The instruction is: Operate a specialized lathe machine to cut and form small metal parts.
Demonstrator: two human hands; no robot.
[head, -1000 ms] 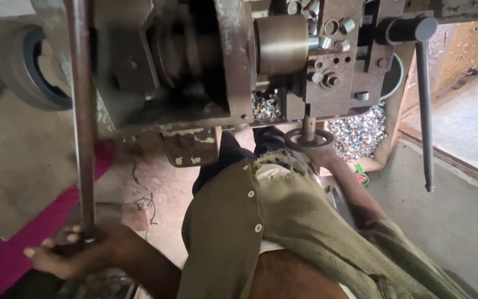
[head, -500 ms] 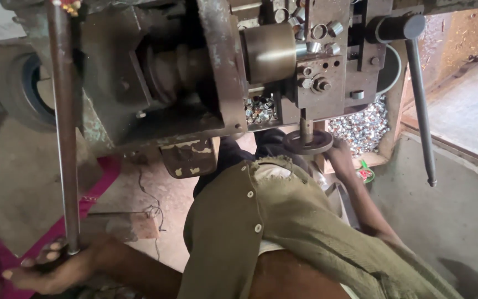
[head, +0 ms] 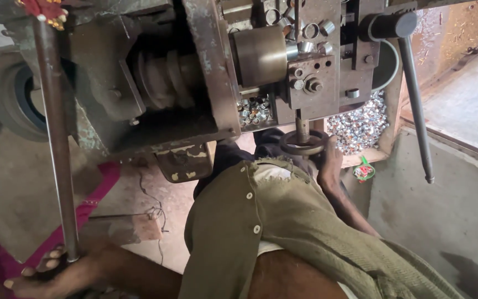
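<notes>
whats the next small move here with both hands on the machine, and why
Probably a small turn of the handwheel with the right hand, while the left hand holds the long lever steady. The right hand already rests on the wheel's rim under the tool block, and the left hand grips the lever's lower end, so both controls are in hand.

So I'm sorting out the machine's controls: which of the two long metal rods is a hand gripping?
The left rod: the left hand grips its lower end. The right rod hangs untouched.

head view | looks steeply down | close over machine (head: 206, 83)
</notes>
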